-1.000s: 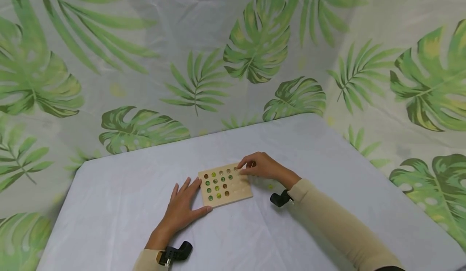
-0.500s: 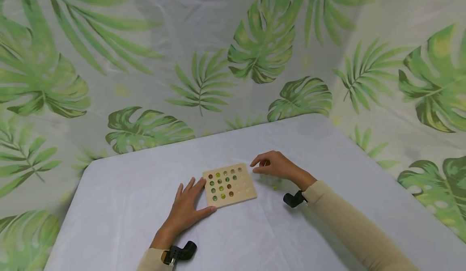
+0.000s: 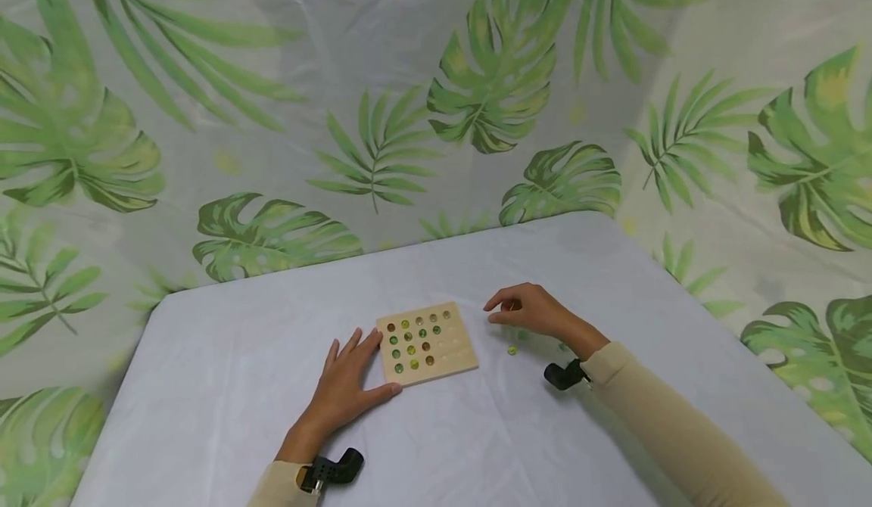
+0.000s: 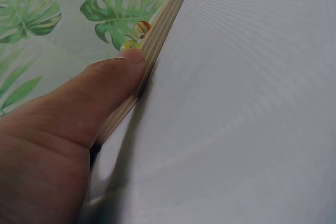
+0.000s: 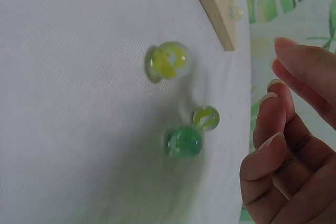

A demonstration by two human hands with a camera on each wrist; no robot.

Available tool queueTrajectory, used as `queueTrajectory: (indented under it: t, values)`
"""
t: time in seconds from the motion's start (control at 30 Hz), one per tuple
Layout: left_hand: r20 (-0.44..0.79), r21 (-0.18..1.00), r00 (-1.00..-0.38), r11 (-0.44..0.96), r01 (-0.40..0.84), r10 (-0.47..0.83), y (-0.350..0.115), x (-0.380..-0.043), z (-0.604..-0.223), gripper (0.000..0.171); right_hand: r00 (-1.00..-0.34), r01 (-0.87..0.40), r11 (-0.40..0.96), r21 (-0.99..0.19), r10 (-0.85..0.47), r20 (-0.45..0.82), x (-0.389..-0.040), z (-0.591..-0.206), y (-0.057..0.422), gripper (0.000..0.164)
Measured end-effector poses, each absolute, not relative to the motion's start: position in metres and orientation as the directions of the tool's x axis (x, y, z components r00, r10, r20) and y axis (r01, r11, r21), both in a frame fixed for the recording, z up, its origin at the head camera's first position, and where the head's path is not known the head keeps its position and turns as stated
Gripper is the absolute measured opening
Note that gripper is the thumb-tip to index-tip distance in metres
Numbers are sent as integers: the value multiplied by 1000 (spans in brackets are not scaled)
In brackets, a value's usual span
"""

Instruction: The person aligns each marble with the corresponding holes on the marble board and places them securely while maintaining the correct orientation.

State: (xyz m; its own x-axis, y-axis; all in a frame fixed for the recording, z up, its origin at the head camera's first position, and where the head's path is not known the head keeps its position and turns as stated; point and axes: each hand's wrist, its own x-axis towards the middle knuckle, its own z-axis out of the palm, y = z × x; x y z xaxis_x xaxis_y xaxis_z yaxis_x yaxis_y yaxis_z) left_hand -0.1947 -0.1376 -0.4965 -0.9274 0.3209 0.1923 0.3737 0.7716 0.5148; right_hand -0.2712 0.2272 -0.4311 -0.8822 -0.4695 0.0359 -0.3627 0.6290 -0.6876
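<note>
Left grip (image 3: 341, 392), spread wide, touches the wooden board (image 3: 468, 361); right grip (image 3: 533, 311), narrowly parted, hangs above the tabletop (image 3: 572, 257) near loose marbles (image 5: 170, 60).

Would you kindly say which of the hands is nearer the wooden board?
Left: the left hand touches the wooden board at its left side, while the right hand hovers apart, off its right side.

2 hands (image 3: 341, 392), 2 black wrist cameras (image 3: 334, 471), 1 bench (image 3: 238, 356), 1 wooden board (image 3: 462, 356) with 15 marbles (image 3: 411, 349); right wrist view: 3 loose marbles (image 5: 171, 60), 2 yellow, 1 green.
</note>
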Motion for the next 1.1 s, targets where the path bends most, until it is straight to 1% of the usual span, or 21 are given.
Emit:
queueTrajectory:
  t: [0.23, 0.53, 0.73, 1.0, 1.1]
  values:
    - [225, 512, -920, 764, 393, 322, -138, -193, -496, 97, -879, -367, 611, -701, -475, 45, -267, -434, 239, 25]
    - [195, 520, -926, 766, 378, 324, -138, -193, -495, 98, -894, -334, 624, -707, -446, 30, -262, -436, 250, 23]
    - [196, 519, -924, 765, 382, 328, -138, -193, -495, 98, -907, -319, 646, -693, -420, 25, -259, -440, 257, 18]
    - [212, 516, -919, 760, 395, 333, -136, -194, -494, 98, -921, -279, 680, -678, -389, -10, -258, -445, 268, 17]
    - [211, 517, -919, 761, 393, 332, -137, -194, -493, 98, -919, -276, 673, -686, -394, -17, -257, -445, 270, 16]
